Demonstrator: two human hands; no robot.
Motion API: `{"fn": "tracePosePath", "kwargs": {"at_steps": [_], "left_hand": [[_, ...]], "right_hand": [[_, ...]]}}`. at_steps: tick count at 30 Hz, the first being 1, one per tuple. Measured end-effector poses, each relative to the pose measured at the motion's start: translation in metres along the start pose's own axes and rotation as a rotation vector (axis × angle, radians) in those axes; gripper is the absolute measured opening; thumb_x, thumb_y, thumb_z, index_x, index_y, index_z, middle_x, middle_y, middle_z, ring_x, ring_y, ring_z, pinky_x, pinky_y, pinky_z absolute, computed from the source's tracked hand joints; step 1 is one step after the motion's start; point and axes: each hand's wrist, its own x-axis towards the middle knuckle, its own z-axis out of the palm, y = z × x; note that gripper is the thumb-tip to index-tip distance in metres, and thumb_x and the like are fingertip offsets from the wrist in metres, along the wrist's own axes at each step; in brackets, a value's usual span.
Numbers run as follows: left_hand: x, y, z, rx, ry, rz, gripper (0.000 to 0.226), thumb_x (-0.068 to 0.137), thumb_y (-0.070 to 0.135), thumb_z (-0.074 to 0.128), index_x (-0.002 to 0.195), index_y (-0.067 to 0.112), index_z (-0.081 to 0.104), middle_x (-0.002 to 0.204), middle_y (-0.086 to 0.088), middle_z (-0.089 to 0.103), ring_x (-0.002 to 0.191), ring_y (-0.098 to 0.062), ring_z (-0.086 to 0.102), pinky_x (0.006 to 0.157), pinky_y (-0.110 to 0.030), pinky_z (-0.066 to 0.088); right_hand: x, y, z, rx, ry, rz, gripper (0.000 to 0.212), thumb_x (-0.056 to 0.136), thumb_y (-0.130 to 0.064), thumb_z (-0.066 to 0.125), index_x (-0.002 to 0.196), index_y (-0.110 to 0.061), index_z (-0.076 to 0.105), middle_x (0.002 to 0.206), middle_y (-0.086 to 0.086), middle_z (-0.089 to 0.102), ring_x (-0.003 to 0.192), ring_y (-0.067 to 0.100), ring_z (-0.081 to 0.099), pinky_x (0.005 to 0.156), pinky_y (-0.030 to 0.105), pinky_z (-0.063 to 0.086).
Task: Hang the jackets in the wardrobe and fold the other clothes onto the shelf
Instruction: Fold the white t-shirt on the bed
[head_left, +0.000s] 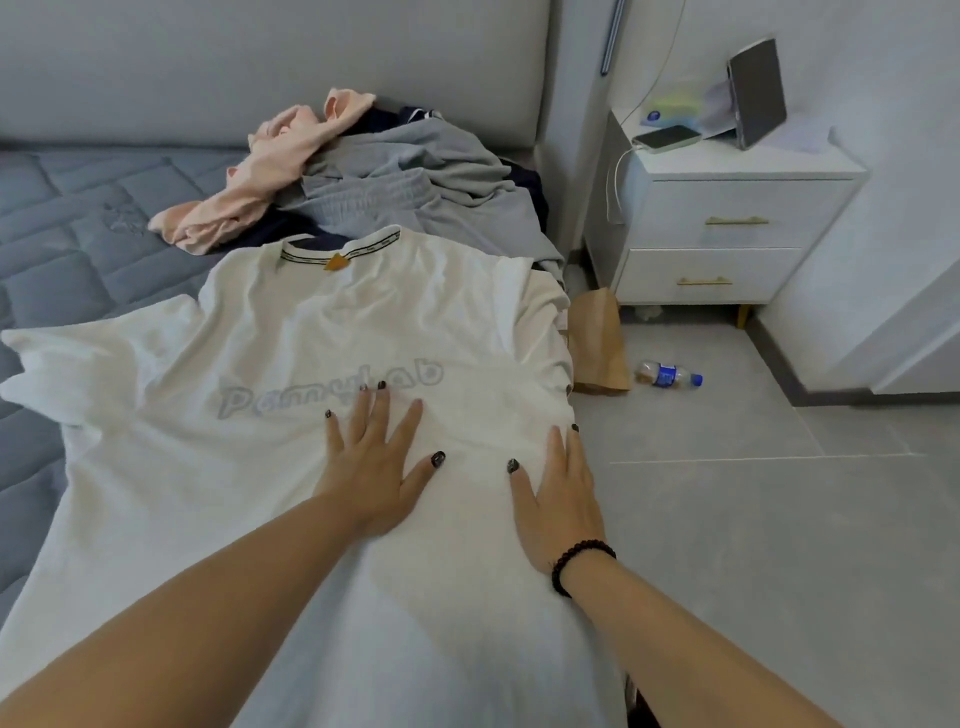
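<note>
A white T-shirt (322, 332) lies spread face up along the right edge of the bed (78, 223), its collar toward the headboard and its hem toward the person. Both hands lie flat on it with straight, spread fingers, gripping nothing: the left hand (371, 467) presses the chest just below the grey lettering, and the right hand (558, 499), with a dark bead bracelet (579, 564) at the wrist, rests on the shirt's right side where the cloth runs over the bed's edge. The flat palms look meant to smooth out wrinkles and pin the fabric so that a fold comes out square; that is my reading, since no fold has been started.

Toward the head of the bed, just past the collar, waits a heap of other clothes: a pink garment (260, 182) over a grey one (415, 176) and something dark. No wardrobe or shelf is in view.

A bedside cabinet (727, 223) stands beside the bed, with a paper bag (597, 343) and a plastic bottle (667, 374) on the floor.
</note>
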Motion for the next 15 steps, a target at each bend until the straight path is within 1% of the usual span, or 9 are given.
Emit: {"fn": "tracePosePath", "kwargs": {"at_steps": [2,4,5,8,9,10,12,13,15], "left_hand": [[0.016,0.0,0.004,0.074,0.062,0.109,0.074,0.086,0.064,-0.012,0.151,0.03,-0.018,0.159,-0.004,-0.024,0.144,-0.023,-0.03,0.117,-0.053,-0.011],[0.021,-0.001,0.011,0.066,0.097,0.159,0.071,0.087,0.062,-0.011,0.151,0.032,-0.018,0.16,0.001,-0.021,0.145,-0.018,-0.027,0.119,-0.049,-0.011],[0.022,-0.003,0.014,0.051,0.11,0.166,0.07,0.088,0.062,-0.009,0.151,0.032,-0.016,0.161,0.002,-0.019,0.145,-0.016,-0.025,0.119,-0.048,-0.01],[0.021,-0.004,0.016,0.03,0.139,0.146,0.071,0.09,0.063,0.0,0.152,0.031,-0.013,0.161,0.001,-0.017,0.146,-0.016,-0.024,0.12,-0.047,-0.01],[0.022,-0.004,0.015,0.002,0.157,0.121,0.073,0.09,0.063,0.004,0.153,0.03,-0.01,0.162,0.0,-0.015,0.147,-0.016,-0.022,0.119,-0.047,-0.011],[0.022,-0.004,0.015,-0.036,0.167,0.095,0.074,0.089,0.064,0.009,0.154,0.029,-0.006,0.162,0.001,-0.014,0.147,-0.016,-0.02,0.118,-0.047,-0.013],[0.023,-0.005,0.014,-0.073,0.177,0.064,0.076,0.088,0.064,0.011,0.154,0.029,-0.003,0.162,0.003,-0.012,0.147,-0.015,-0.019,0.117,-0.046,-0.016],[0.023,-0.006,0.015,-0.074,0.181,0.063,0.076,0.087,0.064,0.01,0.154,0.029,-0.002,0.162,0.004,-0.012,0.147,-0.015,-0.019,0.117,-0.046,-0.016],[0.023,-0.007,0.015,-0.085,0.183,0.072,0.076,0.087,0.064,0.011,0.153,0.03,-0.001,0.161,0.004,-0.008,0.148,-0.015,-0.017,0.118,-0.046,-0.014]], "right_hand": [[0.033,-0.006,-0.005,0.282,0.047,0.158,0.061,0.095,-0.052,0.035,0.147,-0.022,0.023,0.151,0.0,0.027,0.129,0.021,0.039,0.103,0.037,0.038],[0.071,-0.011,-0.014,0.519,0.044,0.373,0.053,0.095,-0.051,0.036,0.13,-0.012,0.047,0.124,0.002,0.053,0.1,0.021,0.053,0.083,0.032,0.042],[0.09,-0.01,-0.021,0.638,0.02,0.49,0.052,0.096,-0.051,0.037,0.121,-0.01,0.054,0.115,0.004,0.058,0.094,0.022,0.054,0.079,0.031,0.042],[0.132,0.0,-0.036,1.096,-0.042,0.674,0.044,0.094,-0.043,0.049,0.117,-0.007,0.06,0.111,0.01,0.065,0.097,0.026,0.062,0.088,0.033,0.05],[0.141,0.003,-0.038,1.191,-0.036,0.683,0.04,0.093,-0.042,0.053,0.111,-0.008,0.062,0.1,0.01,0.068,0.086,0.024,0.066,0.079,0.032,0.054],[0.147,0.006,-0.038,1.269,-0.021,0.671,0.032,0.092,-0.039,0.055,0.099,-0.008,0.064,0.081,0.007,0.07,0.066,0.018,0.066,0.06,0.026,0.054],[0.157,0.006,-0.037,1.371,0.043,0.647,0.018,0.091,-0.025,0.06,0.08,-0.01,0.06,0.056,0.002,0.062,0.036,0.011,0.056,0.036,0.016,0.043],[0.161,0.008,-0.037,1.407,0.109,0.653,0.011,0.09,-0.017,0.061,0.082,-0.009,0.059,0.06,0.004,0.062,0.037,0.011,0.058,0.035,0.016,0.042],[0.163,0.014,-0.036,1.583,0.252,0.625,0.005,0.089,-0.006,0.058,0.094,-0.006,0.06,0.078,0.008,0.065,0.058,0.016,0.066,0.041,0.022,0.049]]}}
